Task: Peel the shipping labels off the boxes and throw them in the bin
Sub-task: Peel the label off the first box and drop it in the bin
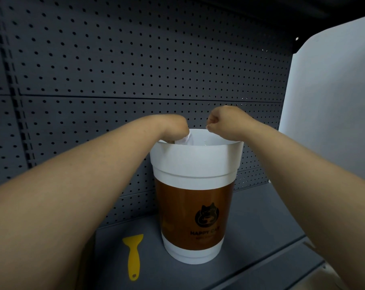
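A cup-shaped bin (193, 164), white with a brown band and a cat logo, stands on a dark grey shelf. My left hand (173, 128) dips over the bin's left rim; its fingers are hidden inside, against a crumpled white label (184, 140) that shows just under the hand. My right hand (221, 120) hovers over the rim at the back right with its fingers curled into a fist, and nothing shows in it. No boxes are in view.
A yellow plastic scraper (133, 255) lies on the shelf (261, 216) left of the bin. A dark pegboard wall (135, 59) rises behind. A pale wall (334, 101) stands on the right, and the shelf's front edge runs at the lower right.
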The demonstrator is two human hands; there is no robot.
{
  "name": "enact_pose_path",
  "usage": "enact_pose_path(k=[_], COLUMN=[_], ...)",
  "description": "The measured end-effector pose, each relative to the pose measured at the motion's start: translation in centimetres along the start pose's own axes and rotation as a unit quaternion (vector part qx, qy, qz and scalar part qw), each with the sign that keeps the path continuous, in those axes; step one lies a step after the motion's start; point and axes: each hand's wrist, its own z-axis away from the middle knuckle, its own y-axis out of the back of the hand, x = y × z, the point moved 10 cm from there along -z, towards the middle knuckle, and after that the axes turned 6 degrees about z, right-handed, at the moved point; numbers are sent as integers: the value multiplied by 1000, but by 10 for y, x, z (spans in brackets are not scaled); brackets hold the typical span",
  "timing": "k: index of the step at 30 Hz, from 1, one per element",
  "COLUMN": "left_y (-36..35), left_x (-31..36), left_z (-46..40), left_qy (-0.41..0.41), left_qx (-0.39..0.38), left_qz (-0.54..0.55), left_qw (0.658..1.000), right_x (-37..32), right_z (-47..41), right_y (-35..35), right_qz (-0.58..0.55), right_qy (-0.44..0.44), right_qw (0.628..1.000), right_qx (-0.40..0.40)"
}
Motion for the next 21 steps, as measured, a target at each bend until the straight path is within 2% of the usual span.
enact_pose_path(k=[5, 21], left_y=[0, 5], left_x=[5, 9], left_z=[0, -5], left_qy=[-49, -41], left_qx=[7, 32], left_qz=[-27, -49], left_qw=[998, 997], right_x=[1, 4], right_z=[-1, -6], right_y=[-3, -13], right_qz=[6, 6], right_qy=[-3, -5], right_qw=[1000, 1000], right_qx=[-8, -27])
